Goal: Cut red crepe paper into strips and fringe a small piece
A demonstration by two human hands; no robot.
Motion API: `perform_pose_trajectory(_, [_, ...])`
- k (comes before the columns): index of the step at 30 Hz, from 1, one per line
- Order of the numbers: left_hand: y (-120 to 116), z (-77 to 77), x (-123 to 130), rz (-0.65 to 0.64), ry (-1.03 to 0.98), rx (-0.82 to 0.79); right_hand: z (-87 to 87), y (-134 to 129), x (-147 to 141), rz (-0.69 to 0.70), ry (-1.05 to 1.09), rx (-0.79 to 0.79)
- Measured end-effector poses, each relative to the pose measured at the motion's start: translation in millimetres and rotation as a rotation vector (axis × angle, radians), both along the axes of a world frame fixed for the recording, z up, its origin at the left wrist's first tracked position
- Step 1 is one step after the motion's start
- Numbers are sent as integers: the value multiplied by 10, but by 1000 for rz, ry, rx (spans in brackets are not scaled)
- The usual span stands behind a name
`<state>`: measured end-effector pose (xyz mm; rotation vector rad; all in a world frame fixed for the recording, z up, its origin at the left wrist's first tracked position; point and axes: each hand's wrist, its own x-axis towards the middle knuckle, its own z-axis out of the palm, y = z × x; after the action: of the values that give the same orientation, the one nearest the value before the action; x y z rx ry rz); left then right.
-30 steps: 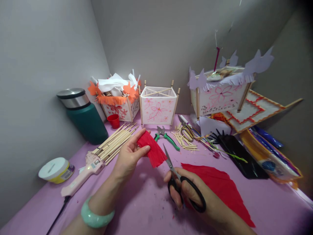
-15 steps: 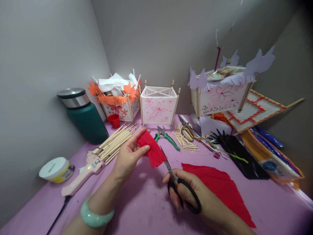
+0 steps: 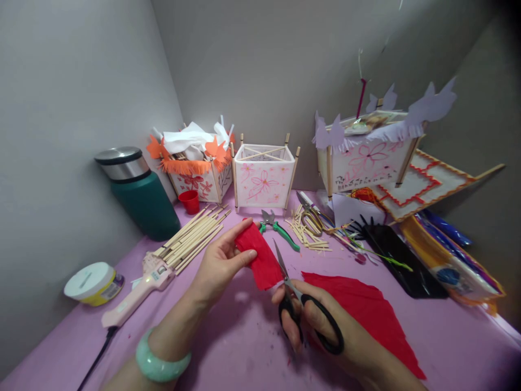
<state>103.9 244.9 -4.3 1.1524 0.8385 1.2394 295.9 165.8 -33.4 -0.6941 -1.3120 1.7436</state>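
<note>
Near the middle, my left hand [image 3: 222, 263] pinches a narrow folded piece of red crepe paper [image 3: 260, 258] between thumb and fingers. My right hand [image 3: 303, 312] has its fingers in the black handles of a pair of scissors [image 3: 295, 290]. The scissors' blades are parted at the lower right end of the folded piece. A larger red sheet [image 3: 366, 309] lies flat on the purple table, partly beneath my right hand and forearm.
Behind stand three decorated paper boxes [image 3: 264, 182] [image 3: 197, 184] [image 3: 368, 163]. Green-handled pliers [image 3: 287, 236] and short sticks [image 3: 303, 231] lie in front. At left are long sticks [image 3: 195, 239], a pink glue gun [image 3: 136, 298], a tub [image 3: 95, 282], a red cup [image 3: 189, 201] and a green bottle [image 3: 144, 201].
The folded red piece and my left hand have shifted slightly right and down. The scissors, nearly closed before, have opened wider, and my right hand has moved a little to the right.
</note>
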Motion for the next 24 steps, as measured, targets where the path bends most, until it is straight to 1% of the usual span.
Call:
perform_pose_trajectory(8, [-2, -21, 13, -43, -30, -12, 31, 3, 7, -46, -44, 2])
perform_pose_trajectory(17, [21, -33, 7, -54, -31, 16, 60, 19, -24, -89, -123, -136])
perform_pose_trajectory(21, [20, -25, -2, -29, -19, 38, 66, 25, -53, -107, -178, -176])
perform_pose_trajectory(24, [29, -33, -12, 0, -14, 42, 47, 25, -70, -100, -207, -178])
